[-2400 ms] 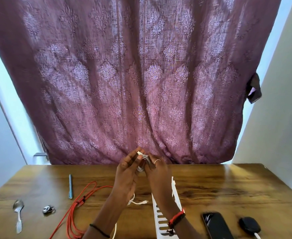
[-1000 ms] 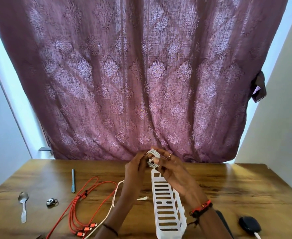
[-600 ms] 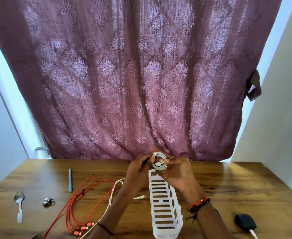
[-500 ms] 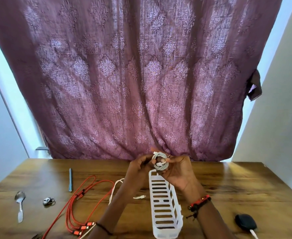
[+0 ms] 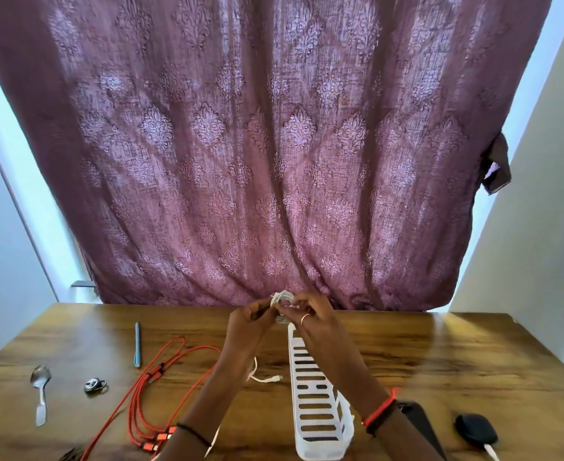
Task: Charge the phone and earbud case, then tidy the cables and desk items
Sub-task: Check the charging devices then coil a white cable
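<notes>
Head camera looks across the wooden desk point(image 5: 440, 361) to a patterned curtain point(image 5: 274, 161) hung behind its far edge. Both hands are raised over the middle of the far edge. The left hand point(image 5: 249, 322) and the right hand point(image 5: 310, 322) meet around a small coil of white cable point(image 5: 282, 298), each pinching it with curled fingers. A loose tail of what seems to be the same cable ends in a plug point(image 5: 275, 378) lying on the desk just left of the white slotted basket point(image 5: 310, 397), which runs from under the hands to the near edge. Left of centre sprawls a looped orange cable point(image 5: 161, 371). Beyond it lies a pen point(image 5: 137, 344), and toward the left edge a small metal object point(image 5: 94, 384) and a spoon point(image 5: 40, 390). Near the near right corner sits the black earbud case point(image 5: 475, 429) with a white lead point(image 5: 492, 452) at its near end. The phone point(image 5: 418, 424) is beside it, half hidden by the right forearm, so whether it is plugged in cannot be told. The step in hand looks like the tidying: winding the white cable into a bundle. The next move likely calls for taking in the tail, securing the last turn so the coil does not spring apart, then lowering it into the basket directly below.
</notes>
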